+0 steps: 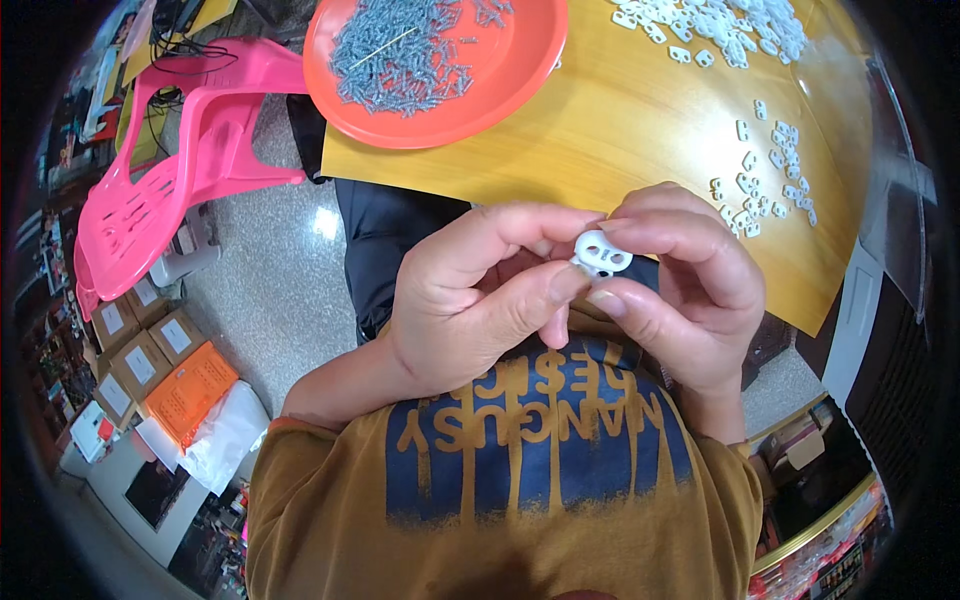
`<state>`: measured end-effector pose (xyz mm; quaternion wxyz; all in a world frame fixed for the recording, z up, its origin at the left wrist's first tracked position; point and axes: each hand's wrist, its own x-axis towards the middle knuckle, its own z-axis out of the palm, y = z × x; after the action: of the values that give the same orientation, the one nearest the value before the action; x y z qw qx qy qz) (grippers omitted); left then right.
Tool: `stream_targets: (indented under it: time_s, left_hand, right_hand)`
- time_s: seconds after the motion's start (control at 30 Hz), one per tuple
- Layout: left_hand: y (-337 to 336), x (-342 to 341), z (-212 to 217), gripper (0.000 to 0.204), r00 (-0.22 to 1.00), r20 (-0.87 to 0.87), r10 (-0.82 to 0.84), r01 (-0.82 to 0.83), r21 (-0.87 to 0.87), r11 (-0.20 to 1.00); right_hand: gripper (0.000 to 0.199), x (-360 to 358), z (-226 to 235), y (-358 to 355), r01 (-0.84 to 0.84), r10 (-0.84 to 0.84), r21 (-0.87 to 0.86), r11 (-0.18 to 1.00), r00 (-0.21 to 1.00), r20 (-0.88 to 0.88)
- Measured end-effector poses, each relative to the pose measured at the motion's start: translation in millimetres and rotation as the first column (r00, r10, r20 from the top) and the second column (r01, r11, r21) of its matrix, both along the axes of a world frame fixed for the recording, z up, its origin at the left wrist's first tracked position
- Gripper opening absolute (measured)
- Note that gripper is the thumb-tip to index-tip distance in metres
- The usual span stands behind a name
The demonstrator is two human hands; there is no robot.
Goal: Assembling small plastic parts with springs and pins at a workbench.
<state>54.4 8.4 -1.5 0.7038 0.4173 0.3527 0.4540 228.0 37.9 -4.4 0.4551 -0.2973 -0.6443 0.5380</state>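
Note:
A small white plastic cord lock (pixel 604 252) with two round holes is held up in front of my chest, near the table's front edge. My left hand (pixel 480 290) pinches it from the left, thumb below and index finger above. From the right, my right hand (pixel 690 280) grips it too, index fingertip on its top and thumb under its lower edge. Another white part with a hole shows just beneath the two-holed face, partly hidden by my fingertips. Whether anything else lies inside my curled fingers cannot be seen.
A red-orange plate (pixel 530 70) of small grey metal pieces (pixel 385 65), which look like springs, stands on the yellow table (pixel 620 130). White plastic pieces (pixel 735 30) lie heaped at the far right, with a smaller scatter (pixel 748 190) nearer. A pink chair (pixel 150 190) and cardboard boxes (pixel 140 362) stand left.

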Motion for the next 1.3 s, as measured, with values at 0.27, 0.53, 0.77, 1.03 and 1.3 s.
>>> stream_targets:
  time_s: [0.27,0.53,0.77,1.03,1.3]
  left_hand:
    - [-5.9,5.3,3.8,0.027,0.991,0.066,0.112,-0.107,-0.072,0.992]
    - [-7.1,7.7,4.8,0.028,0.986,0.059,0.157,-0.151,-0.095,0.984]
    - [-7.9,7.4,7.1,0.032,0.99,0.078,0.12,-0.109,-0.127,0.986]
    - [-6.1,5.7,3.3,0.033,0.991,0.122,0.052,-0.047,-0.042,0.998]
    - [-3.0,3.2,-0.4,0.033,0.999,0.05,0.002,-0.001,-0.027,1.0]
  right_hand:
    - [0.034,-3.9,-2.3,-5.6,0.06,-0.064,0.073,0.996,0.997,0.043]
    - [0.032,-11.4,-6.7,-6.8,0.16,-0.16,0.074,0.984,0.987,-0.015]
    - [0.033,-9.0,-5.4,-10.1,0.153,-0.152,0.032,0.988,0.988,-0.017]
    - [0.032,-7.1,-7.1,-8.9,0.107,-0.111,-0.039,0.993,0.985,-0.132]
    - [0.03,-5.0,-5.8,-6.5,0.1,-0.1,0.0,0.995,0.994,-0.052]
